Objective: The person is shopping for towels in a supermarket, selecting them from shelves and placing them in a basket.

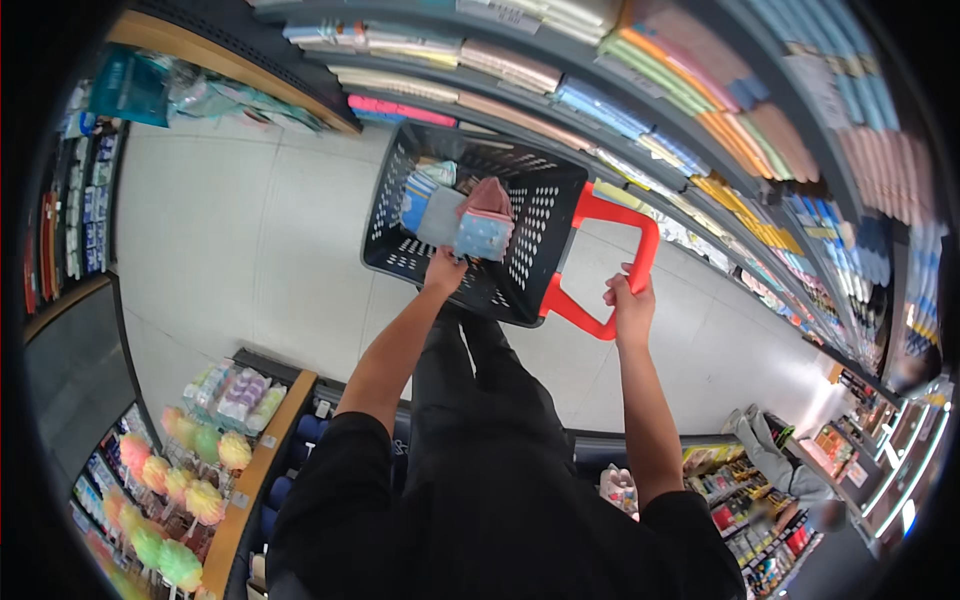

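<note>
A black perforated plastic shopping basket (555,187) with a red handle (646,232) is before me. My right hand (631,296) is closed around the handle's outer bar. My left hand (446,270) reaches over the basket's near wall, its fingers at the lower edge of the folded textiles; whether they grip anything is unclear. Inside lie a light blue patterned folded cloth (484,234), a dusky pink cloth (491,199), a grey-blue folded piece (441,216) and a blue striped item (416,201).
Shelves of folded towels (510,66) run along the far side and right. Pastel bath puffs (204,501) hang on a rack at lower left, beside packaged goods (244,394). A pale tiled floor (202,225) lies between the shelves.
</note>
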The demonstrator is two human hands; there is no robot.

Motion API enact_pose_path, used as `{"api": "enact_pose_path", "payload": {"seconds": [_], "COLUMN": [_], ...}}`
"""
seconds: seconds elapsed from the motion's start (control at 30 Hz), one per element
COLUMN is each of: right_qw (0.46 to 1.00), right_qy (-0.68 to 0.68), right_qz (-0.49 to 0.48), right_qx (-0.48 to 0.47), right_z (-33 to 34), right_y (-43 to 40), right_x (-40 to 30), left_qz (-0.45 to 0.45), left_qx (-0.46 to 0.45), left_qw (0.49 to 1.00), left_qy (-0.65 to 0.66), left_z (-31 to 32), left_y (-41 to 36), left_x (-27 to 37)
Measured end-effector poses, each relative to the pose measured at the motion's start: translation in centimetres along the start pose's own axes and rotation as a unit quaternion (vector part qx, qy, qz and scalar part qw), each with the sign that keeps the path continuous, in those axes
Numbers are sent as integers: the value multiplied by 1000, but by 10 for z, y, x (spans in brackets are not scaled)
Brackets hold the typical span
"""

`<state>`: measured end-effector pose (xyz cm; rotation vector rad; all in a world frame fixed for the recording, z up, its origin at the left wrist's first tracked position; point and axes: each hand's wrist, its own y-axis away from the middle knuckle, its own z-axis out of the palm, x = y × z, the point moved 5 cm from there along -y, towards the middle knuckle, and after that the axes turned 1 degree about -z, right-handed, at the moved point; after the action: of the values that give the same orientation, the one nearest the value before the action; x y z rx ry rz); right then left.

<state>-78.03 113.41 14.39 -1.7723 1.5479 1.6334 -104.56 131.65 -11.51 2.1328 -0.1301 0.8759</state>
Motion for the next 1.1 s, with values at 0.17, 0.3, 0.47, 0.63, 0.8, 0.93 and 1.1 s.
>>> {"api": "enact_pose_path", "payload": {"seconds": [0.17, 0.3, 0.47, 0.63, 0.8, 0.93, 1.1], "right_qw": [1000, 999, 999, 999, 998, 999, 999], "right_qy": [-11, -2, -12, -15, -18, -2, 27], "right_qz": [-9, -9, -9, -21, -7, -8, -8], "right_qx": [-3, 34, 47, 38, 55, 38, 30], "right_z": [15, 7, 10, 13, 17, 25, 17], "right_y": [-2, -4, -3, -8, -8, -9, -8], "right_x": [2, 7, 16, 25, 16, 11, 1], "left_qz": [-21, -49, -63, -30, 46, 56, 6], "left_qx": [26, 4, -29, -51, -166, -86, -227], "left_qw": [997, 995, 995, 998, 981, 994, 881], "left_qy": [-75, -88, -76, -36, 95, 32, 414], "left_z": [34, 68, 101, 120, 129, 112, 54], "left_y": [-83, -127, -179, -213, -196, -165, -60], "left_x": [-56, -62, -97, -120, -89, -67, 38]}}
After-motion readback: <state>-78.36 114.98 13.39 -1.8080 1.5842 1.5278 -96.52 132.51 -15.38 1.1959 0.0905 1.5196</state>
